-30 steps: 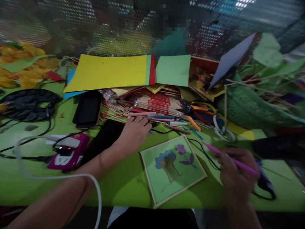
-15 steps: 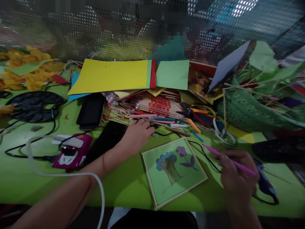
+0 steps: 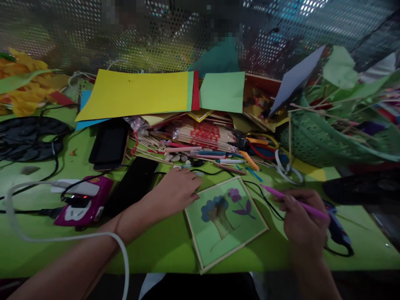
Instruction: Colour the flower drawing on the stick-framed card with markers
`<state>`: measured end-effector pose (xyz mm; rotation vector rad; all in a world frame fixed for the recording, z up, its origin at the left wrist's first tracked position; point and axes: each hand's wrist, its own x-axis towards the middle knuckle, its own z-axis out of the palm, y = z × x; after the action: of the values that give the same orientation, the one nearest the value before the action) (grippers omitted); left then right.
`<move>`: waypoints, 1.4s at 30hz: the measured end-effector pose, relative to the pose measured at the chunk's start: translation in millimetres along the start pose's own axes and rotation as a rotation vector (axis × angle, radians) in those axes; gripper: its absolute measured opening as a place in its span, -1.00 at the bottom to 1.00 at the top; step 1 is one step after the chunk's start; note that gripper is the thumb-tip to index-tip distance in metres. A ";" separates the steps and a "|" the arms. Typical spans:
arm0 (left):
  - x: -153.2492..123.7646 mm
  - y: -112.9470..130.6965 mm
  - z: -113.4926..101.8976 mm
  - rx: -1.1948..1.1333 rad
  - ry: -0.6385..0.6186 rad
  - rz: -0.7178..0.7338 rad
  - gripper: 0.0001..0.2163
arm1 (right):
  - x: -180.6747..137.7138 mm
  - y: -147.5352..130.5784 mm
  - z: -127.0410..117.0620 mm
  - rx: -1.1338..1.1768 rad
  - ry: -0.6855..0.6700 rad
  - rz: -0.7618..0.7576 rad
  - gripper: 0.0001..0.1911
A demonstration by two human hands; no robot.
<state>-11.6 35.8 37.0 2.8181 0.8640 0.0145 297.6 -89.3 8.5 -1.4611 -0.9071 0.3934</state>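
My right hand (image 3: 306,216) grips a pink pen (image 3: 312,209) like a writing tool, its tip pointing left past the card's right corner. A square green card (image 3: 218,246) with a pale edging lies tilted on the table. It bears a blue-topped brown tree (image 3: 220,214) and a purple flower (image 3: 234,194) with leaves. My left hand (image 3: 176,187) is low beside the card's upper left edge, palm down. Its fingers are curled under, and whatever they may hold is hidden. Several small stones (image 3: 176,158) and scattered pens (image 3: 212,153) lie just beyond it.
Yellow paper (image 3: 137,91) covers bundled sticks (image 3: 203,135). A green basket (image 3: 337,141) stands right, near a glue gun (image 3: 340,229). Dark phones (image 3: 111,143), a magenta power strip (image 3: 86,204) and a white cable (image 3: 71,238) lie left. A black palette (image 3: 25,137) is farther left.
My left hand has drawn back from the pens towards the card, uncovering the small stones. My right hand still holds the pink pen. The whole view has shifted slightly.
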 end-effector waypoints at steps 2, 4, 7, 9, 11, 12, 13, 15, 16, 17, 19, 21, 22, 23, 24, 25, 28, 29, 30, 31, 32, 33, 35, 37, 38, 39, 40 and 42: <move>0.5 1.4 7.4 0.014 0.031 0.015 -0.90 | 6.0 3.8 0.7 0.103 -0.136 0.124 -0.74; 1.1 2.8 12.0 0.028 0.050 0.021 -0.93 | 13.0 8.3 1.9 0.170 -0.271 0.211 -0.73; 2.7 5.7 13.2 0.053 0.063 0.024 -0.98 | 26.1 12.7 7.2 0.192 -0.369 0.245 -0.75; 4.5 8.0 12.9 0.065 0.066 0.026 -0.97 | 37.9 14.4 14.3 0.186 -0.386 0.216 -0.75; 6.9 10.2 13.7 0.074 0.072 0.032 -0.95 | 51.2 16.5 22.9 0.160 -0.391 0.165 -0.73; 8.2 11.2 14.5 0.079 0.075 0.032 -0.94 | 57.4 17.6 27.0 0.156 -0.373 0.152 -0.73; 9.5 12.2 15.6 0.083 0.081 0.031 -0.93 | 62.4 18.5 30.2 0.156 -0.362 0.145 -0.74; 11.8 13.7 18.0 0.086 0.099 0.022 -0.92 | 67.2 18.3 33.0 0.163 -0.309 0.122 -0.76; 12.8 14.2 19.0 0.082 0.106 0.018 -0.91 | 66.3 16.7 32.3 0.165 -0.281 0.105 -0.76; 13.7 14.4 19.9 0.072 0.111 0.016 -0.89 | 63.3 13.8 30.3 0.174 -0.251 0.086 -0.77; 15.4 14.3 21.5 0.043 0.112 0.016 -0.82 | 52.6 5.5 24.0 0.210 -0.233 0.069 -0.78; 17.3 13.4 23.4 0.016 0.112 0.015 -0.75 | 40.6 -2.7 18.3 0.252 -0.319 0.154 -0.81; 18.5 12.6 24.6 0.007 0.118 0.014 -0.71 | 36.1 -5.2 16.8 0.246 -0.369 0.204 -0.80; 19.8 11.6 26.0 0.001 0.129 0.015 -0.67 | 33.3 -6.2 16.6 0.234 -0.413 0.247 -0.79; 21.4 10.4 27.5 -0.002 0.139 0.016 -0.64 | 32.8 -5.3 17.7 0.222 -0.439 0.272 -0.78; 23.1 9.2 29.1 -0.001 0.150 0.015 -0.62 | 34.4 -2.8 19.8 0.216 -0.430 0.275 -0.77; 29.3 4.8 33.6 0.015 0.169 0.008 -0.58 | 49.0 10.3 29.7 0.229 -0.369 0.239 -0.77; 31.3 3.3 34.6 0.021 0.172 0.004 -0.58 | 55.1 14.8 33.1 0.228 -0.369 0.230 -0.76; 33.1 1.9 35.2 0.023 0.174 0.001 -0.58 | 60.8 18.7 36.2 0.227 -0.368 0.218 -0.76; 34.3 0.5 35.2 0.021 0.175 0.001 -0.58 | 65.6 21.7 38.7 0.226 -0.373 0.208 -0.76; 34.6 -0.8 34.5 0.015 0.177 0.004 -0.58 | 69.0 23.7 40.6 0.226 -0.381 0.200 -0.76; 34.0 -2.1 33.0 0.007 0.180 0.012 -0.60 | 71.2 24.8 41.8 0.230 -0.387 0.192 -0.76; 29.6 -4.4 27.5 -0.014 0.179 0.040 -0.66 | 71.7 24.3 42.0 0.246 -0.389 0.182 -0.77; 21.8 -6.1 19.5 -0.034 0.157 0.072 -0.74 | 69.1 21.0 39.4 0.261 -0.377 0.170 -0.79; 17.4 -6.7 15.2 -0.046 0.133 0.085 -0.78 | 67.3 18.6 37.3 0.259 -0.371 0.157 -0.80; 13.2 -6.9 11.2 -0.055 0.111 0.088 -0.80 | 65.5 15.8 34.8 0.248 -0.363 0.139 -0.80; 9.5 -6.9 7.7 -0.058 0.086 0.084 -0.82 | 63.7 12.9 32.2 0.230 -0.356 0.118 -0.79; 4.2 -5.8 2.9 -0.048 0.041 0.066 -0.84 | 60.7 7.1 27.4 0.195 -0.329 0.074 -0.75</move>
<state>-11.1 42.3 32.8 2.8094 0.7677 0.1015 317.8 -25.7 15.3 -1.2732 -1.0447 0.7731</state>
